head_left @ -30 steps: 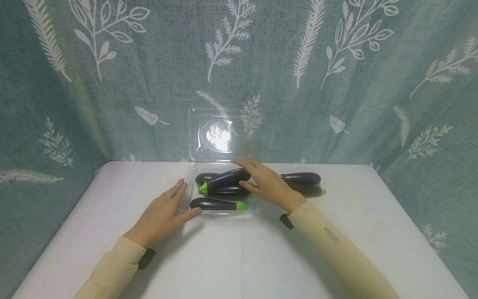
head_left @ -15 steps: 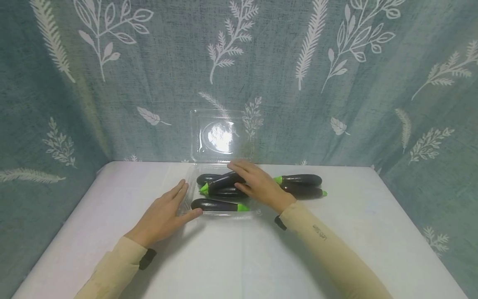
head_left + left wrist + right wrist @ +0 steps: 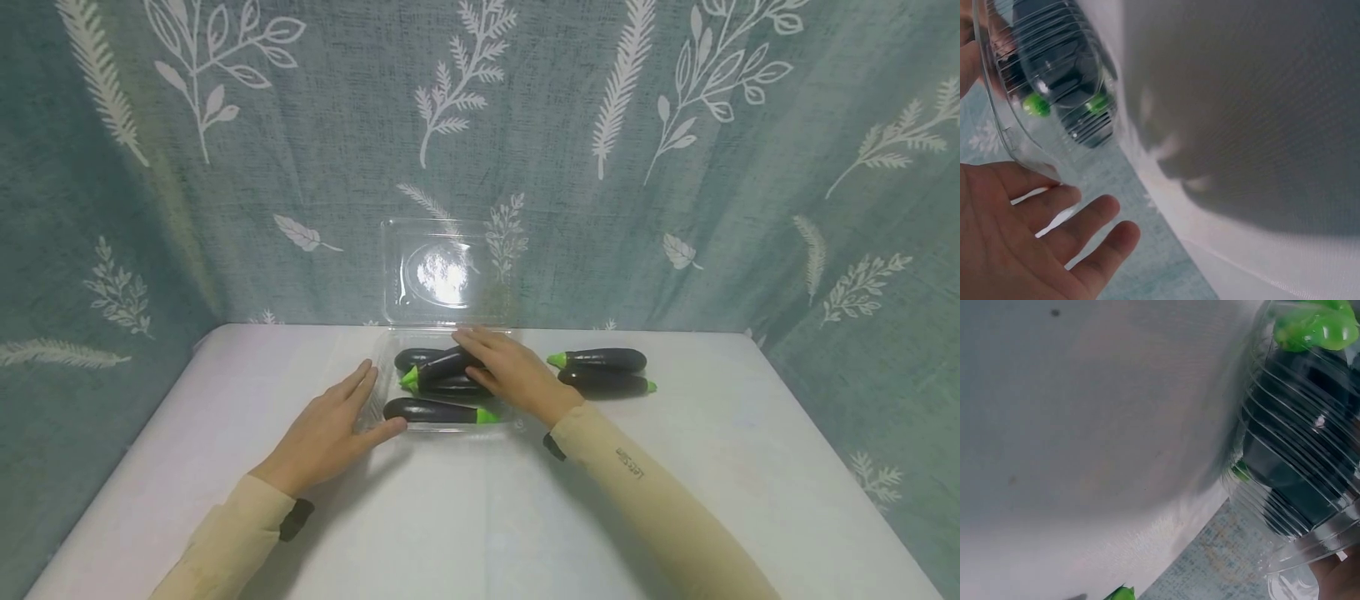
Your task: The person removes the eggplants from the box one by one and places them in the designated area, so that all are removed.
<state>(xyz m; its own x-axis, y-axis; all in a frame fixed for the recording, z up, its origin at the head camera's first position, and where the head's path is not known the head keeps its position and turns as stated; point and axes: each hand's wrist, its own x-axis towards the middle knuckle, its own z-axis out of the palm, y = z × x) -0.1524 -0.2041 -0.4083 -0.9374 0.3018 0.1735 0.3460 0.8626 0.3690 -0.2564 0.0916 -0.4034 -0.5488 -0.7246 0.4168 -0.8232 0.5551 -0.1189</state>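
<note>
A clear plastic clamshell container (image 3: 504, 421) holds several dark eggplants with green stems, its lid (image 3: 397, 275) raised behind it. My right hand (image 3: 517, 371) reaches over the container's right side, thumb and fingers on either side of the top eggplant (image 3: 442, 365), covering its right end. That eggplant lies slanted across the others, stem to the left. Along the front wall lies another eggplant (image 3: 427, 410). My left hand (image 3: 322, 433) stays at the container's left side, fingers extended along the wall and thumb at the front corner. In the left wrist view its fingers (image 3: 1104, 215) are spread.
Two more eggplants lie side by side on the white tabletop (image 3: 480, 517) right of the container: a rear eggplant (image 3: 606, 360) and a front eggplant (image 3: 603, 382). A patterned green curtain (image 3: 330, 183) hangs behind the table, close to the raised lid.
My right hand has slid left along the top eggplant, covering more of it and uncovering the two eggplants on the table. The left hand keeps its place at the container.
</note>
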